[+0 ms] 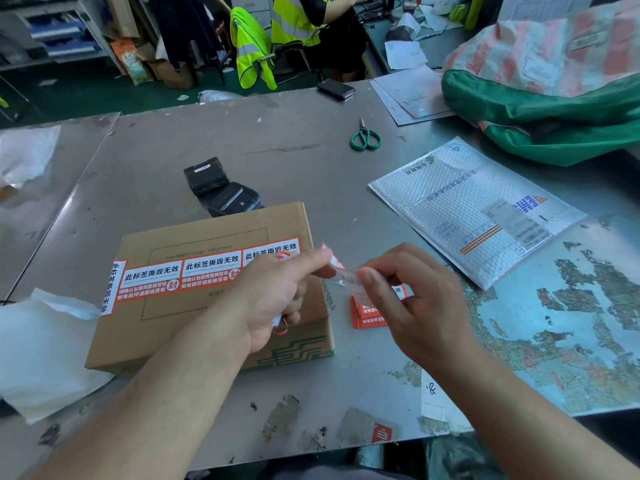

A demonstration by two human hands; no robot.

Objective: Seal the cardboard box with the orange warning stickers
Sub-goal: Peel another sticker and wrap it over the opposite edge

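- Head view: one cardboard box [194, 306] lay closed on the grey table [294, 161], and everything below is placed relative to it.
- Three orange warning stickers [180, 273] ran in a row across the box top, and a fourth sticker [111, 287] was folded over its left edge.
- The left hand [277, 299] hovered above the right end of the box, thumb and forefinger pinched on one end of a single orange sticker [334, 268].
- The right hand [412, 299], just right of the box, pinched the pale peeling end of that same sticker; whether that was backing paper could not be told.
- One small stack of spare stickers [367, 315] lay on the table just right of the box, partly hidden beneath the right hand.
- One black label printer [221, 192] sat just behind the box.
- One pair of green-handled scissors [365, 136] lay farther behind and to the right.
- One bubble mailer [474, 209] lay well right of the box, and one striped green sack [554, 98] beyond it.
- White paper [41, 351] rested beside the box's left side.
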